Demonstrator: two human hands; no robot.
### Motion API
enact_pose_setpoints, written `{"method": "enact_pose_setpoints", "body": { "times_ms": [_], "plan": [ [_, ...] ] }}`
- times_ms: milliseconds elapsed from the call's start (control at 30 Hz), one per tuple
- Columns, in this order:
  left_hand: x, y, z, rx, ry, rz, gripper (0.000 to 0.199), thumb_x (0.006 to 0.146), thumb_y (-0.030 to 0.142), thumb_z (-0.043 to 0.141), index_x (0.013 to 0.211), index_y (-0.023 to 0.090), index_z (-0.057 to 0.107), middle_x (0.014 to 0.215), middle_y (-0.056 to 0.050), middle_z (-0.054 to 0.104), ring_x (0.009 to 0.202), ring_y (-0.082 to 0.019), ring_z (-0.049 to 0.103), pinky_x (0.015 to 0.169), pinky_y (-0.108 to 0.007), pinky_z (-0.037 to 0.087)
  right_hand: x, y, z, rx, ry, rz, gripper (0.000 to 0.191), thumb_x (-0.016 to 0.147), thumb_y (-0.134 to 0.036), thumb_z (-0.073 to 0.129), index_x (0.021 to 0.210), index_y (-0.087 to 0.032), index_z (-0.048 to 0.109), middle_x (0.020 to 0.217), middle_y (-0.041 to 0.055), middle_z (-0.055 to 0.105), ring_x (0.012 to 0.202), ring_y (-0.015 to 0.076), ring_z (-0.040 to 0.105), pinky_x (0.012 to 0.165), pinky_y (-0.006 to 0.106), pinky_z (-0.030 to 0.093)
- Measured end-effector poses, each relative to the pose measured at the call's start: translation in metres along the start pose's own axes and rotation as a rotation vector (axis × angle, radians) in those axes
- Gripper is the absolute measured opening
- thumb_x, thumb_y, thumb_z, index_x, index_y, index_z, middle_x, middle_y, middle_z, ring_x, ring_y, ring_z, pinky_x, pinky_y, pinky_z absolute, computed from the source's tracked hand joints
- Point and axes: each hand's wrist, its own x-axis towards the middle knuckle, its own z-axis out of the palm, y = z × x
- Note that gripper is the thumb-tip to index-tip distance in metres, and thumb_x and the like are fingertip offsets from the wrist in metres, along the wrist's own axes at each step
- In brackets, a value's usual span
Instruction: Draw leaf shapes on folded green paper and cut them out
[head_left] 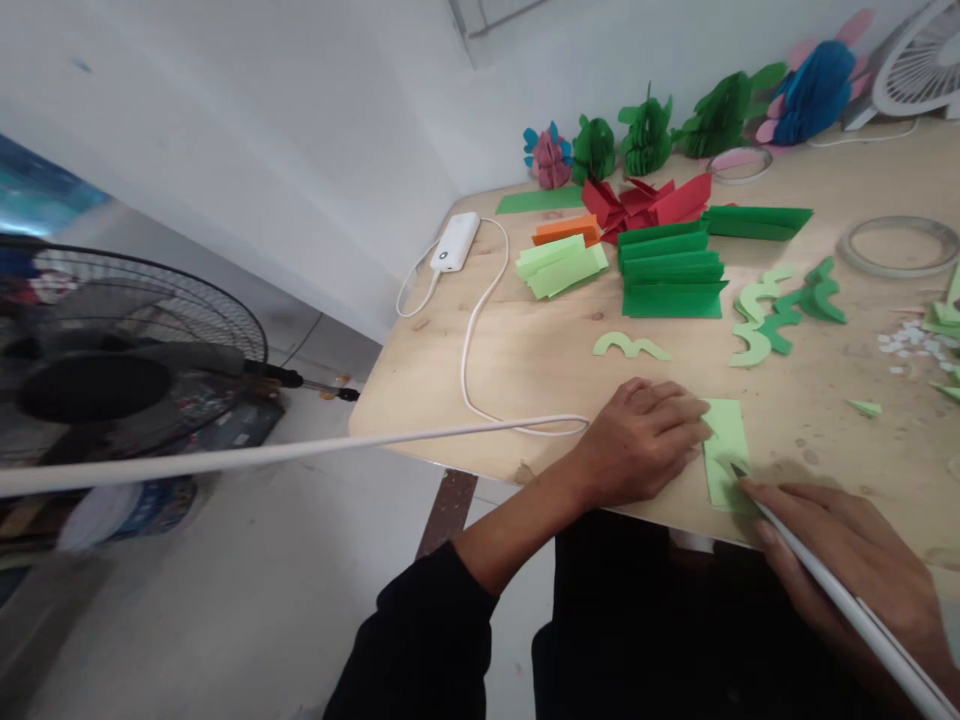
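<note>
head view: right hand [847, 545] grips a white pen [847, 598], dark tip at the light green paper slip [725, 440] — on it or just above, can't tell. left hand [645, 440] is palm down, fingers loosely bent, not wrapped round anything, fingertips over the slip's left edge. slip lies flat between both hands, near the front edge of the wooden table [540, 365]. step looks like marking the slip. to do it well: press firmly with the left fingertips so the paper doesn't skid, leave the pen's path clear, use one light, smooth stroke. sliding the slip farther in would probably support the right wrist better. watch the white cable [484, 427] looping just beside the left hand — a snag could jog the line.
</note>
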Motion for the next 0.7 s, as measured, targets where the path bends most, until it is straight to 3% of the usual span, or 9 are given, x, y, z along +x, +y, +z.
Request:
{"method": "enact_pose_setpoints", "body": {
  "times_ms": [267,700],
  "plan": [
    [-0.0078,0.0054,-0.0046,0.054,-0.04,0.066,0.038,0.103,0.036,0.037,0.124,0.019,0.063,0.146,-0.006,0.057,0.135,-0.026,0.047,0.112,-0.045,0.037,-0.0001,0.0003,-0.001,0.009,0.018,0.011,0.064,0.08,-0.006,0.066,0.141,-0.019,0.055,0.089,0.0067,0.077,0.077,0.0235,0.07,0.075,0.037,0.054],
    [-0.0083,0.0049,-0.0009,0.077,-0.02,0.054,0.044,0.103,0.044,0.033,0.122,0.016,0.063,0.142,-0.005,0.06,0.133,-0.027,0.048,0.111,-0.046,0.036,0.0008,-0.0012,-0.0006,-0.002,0.008,-0.019,0.069,0.078,-0.002,0.066,0.144,-0.016,0.051,0.089,0.0098,0.075,0.08,0.0247,0.068,0.075,0.039,0.053]
  ]
}}
